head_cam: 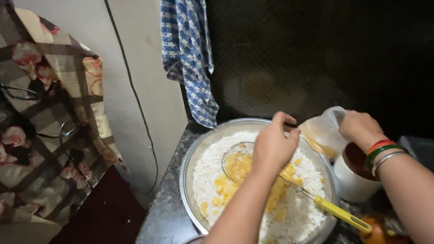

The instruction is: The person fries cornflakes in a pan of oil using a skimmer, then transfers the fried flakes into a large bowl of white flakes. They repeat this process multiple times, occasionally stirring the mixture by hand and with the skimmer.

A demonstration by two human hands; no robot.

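Mixing step: the left hand [273,145] has its fingers closed on something over the flour bowl [192,167]; right hand [358,127] fingers grip a tilted plastic cup [326,130]. Next needs a steady pour.

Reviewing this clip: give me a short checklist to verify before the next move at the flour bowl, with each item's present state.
1. Clear jug tipped over the metal bowl, held by the right hand: ok.
2. Yellow liquid landing inside the bowl on the flour: ok.
3. Left hand above the flour, clear of the pour: ok.
4. Left hand's grip, if any: cannot tell.
5. Whisk resting in the bowl, yellow handle over the rim: ok.
6. White cup standing beside the bowl under the right wrist, could be knocked: not ok.
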